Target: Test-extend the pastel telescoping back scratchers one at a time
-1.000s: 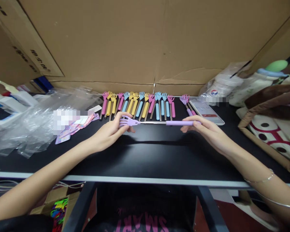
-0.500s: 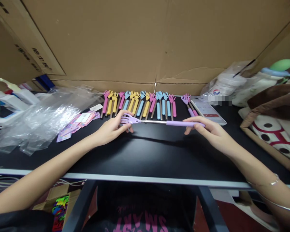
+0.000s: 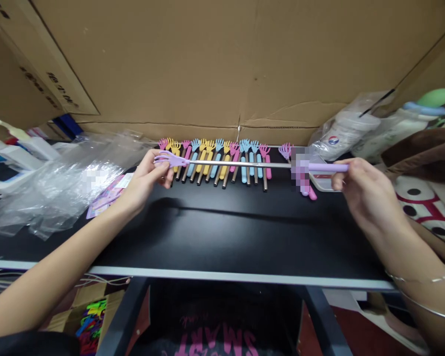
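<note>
A purple telescopic back scratcher (image 3: 241,164) stretches level above the table between my two hands, its metal rod drawn out long. My left hand (image 3: 148,178) pinches the claw-shaped head. At the other end, my right hand (image 3: 367,193) grips the purple handle. Behind the rod lies a row of back scratchers (image 3: 226,160) in pink, yellow and blue, their claws toward the cardboard. Near my right hand lie separate purple and pink scratchers (image 3: 307,185), partly covered by the held handle and a blurred patch.
Clear plastic bags (image 3: 59,183) and small printed cards (image 3: 106,198) lie on the left of the black table (image 3: 222,242). A phone (image 3: 324,183), a bagged cup (image 3: 350,131) and a cloth bag (image 3: 426,202) are at right. Cardboard (image 3: 244,64) walls the back.
My hands have moved apart, left hand leftward and right hand rightward, both a little higher. The back scratcher's rod has been pulled out much longer.
</note>
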Available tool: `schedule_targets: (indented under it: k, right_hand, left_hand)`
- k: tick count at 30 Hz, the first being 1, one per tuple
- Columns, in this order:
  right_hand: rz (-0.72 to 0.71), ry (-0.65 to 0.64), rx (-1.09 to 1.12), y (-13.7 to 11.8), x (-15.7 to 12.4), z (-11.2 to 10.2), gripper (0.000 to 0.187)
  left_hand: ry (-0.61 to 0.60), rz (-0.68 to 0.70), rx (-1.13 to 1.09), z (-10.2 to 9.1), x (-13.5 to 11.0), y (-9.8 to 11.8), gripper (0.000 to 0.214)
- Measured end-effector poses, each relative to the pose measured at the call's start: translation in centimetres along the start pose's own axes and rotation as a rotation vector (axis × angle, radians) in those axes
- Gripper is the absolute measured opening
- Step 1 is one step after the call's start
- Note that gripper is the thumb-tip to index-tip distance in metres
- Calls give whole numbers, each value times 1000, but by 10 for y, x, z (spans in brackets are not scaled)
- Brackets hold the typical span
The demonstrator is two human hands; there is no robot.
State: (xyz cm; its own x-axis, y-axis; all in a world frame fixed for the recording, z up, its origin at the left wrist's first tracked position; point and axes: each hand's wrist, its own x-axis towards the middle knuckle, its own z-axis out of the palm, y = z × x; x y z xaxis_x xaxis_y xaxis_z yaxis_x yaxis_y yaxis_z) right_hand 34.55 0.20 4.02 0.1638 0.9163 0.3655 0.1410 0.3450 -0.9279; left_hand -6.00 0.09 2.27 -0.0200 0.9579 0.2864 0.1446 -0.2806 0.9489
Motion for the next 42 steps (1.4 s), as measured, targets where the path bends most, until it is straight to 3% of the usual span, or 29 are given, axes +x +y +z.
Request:
schedule_targets:
  k: [8, 12, 16, 20, 22, 25, 28, 34, 40, 42]
  right_hand:
    - [219, 383, 226, -4, 10, -11, 24]
    - [248, 416, 270, -8, 10, -9, 34]
    - [276, 412, 280, -6, 9, -6, 33]
    - [213, 384, 246, 2, 6, -2, 29]
    - [187, 325, 209, 5, 3, 2, 24]
    - [159, 90, 129, 9, -6, 9, 10]
    - [79, -97, 73, 10, -13, 13, 28]
    - [79, -195, -1, 9, -17, 12, 35]
    - [58, -414, -164, 11, -23, 23, 37]
    - [20, -452, -199, 11, -24, 25, 38]
  left_hand:
    - [201, 27, -43, -13, 1, -2, 20]
    - [177, 83, 43, -15, 0, -5, 20]
    - [148, 143, 110, -11, -1, -7, 21]
    - [198, 135, 134, -7, -2, -8, 24]
    - [174, 146, 157, -1, -5, -7, 27]
    - [-30, 134, 210, 10, -12, -8, 32]
    - [-190, 103, 228, 18, -16, -9, 36]
    - [-206, 123, 224, 16, -17, -10, 41]
    - [-430, 132, 351, 30, -27, 0, 41]
    - [-454, 130, 377, 32, -28, 2, 40]
